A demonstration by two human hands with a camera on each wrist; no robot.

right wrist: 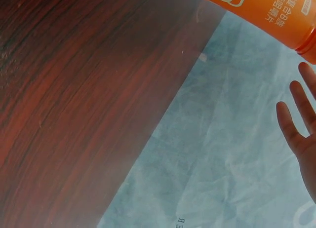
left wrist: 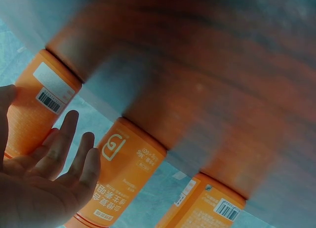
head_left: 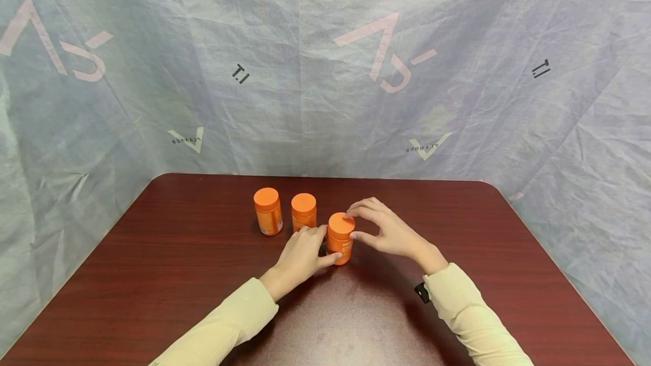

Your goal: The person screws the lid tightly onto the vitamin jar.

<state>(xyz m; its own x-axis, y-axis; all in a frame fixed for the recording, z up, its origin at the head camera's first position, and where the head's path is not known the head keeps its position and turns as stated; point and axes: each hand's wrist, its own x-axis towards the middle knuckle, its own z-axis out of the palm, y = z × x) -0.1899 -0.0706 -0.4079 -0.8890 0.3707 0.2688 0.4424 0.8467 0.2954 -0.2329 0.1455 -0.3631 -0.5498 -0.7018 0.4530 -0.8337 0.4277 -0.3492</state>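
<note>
An orange screw-lid jar (head_left: 339, 247) stands upright on the dark red table, rightmost in a loose row. My left hand (head_left: 300, 253) holds its lower body from the left, thumb across the front and fingers along the far side. In the left wrist view the left hand (left wrist: 54, 173) reaches round the jar (left wrist: 37, 109) with a barcode label. Fingers of my right hand (head_left: 389, 230) are at the right edge of its orange lid (head_left: 341, 223), loosely bent; contact is hard to tell. The right wrist view shows the right hand (right wrist: 303, 134) with several fingers spread below the lid.
Two more orange jars stand upright to the left: a middle one (head_left: 304, 210), partly behind my left hand, and a far-left one (head_left: 268, 212). Grey printed cloth (head_left: 300, 72) hangs behind the table's (head_left: 178, 264) far edge. A black wrist strap (head_left: 422, 292) shows at the right cuff.
</note>
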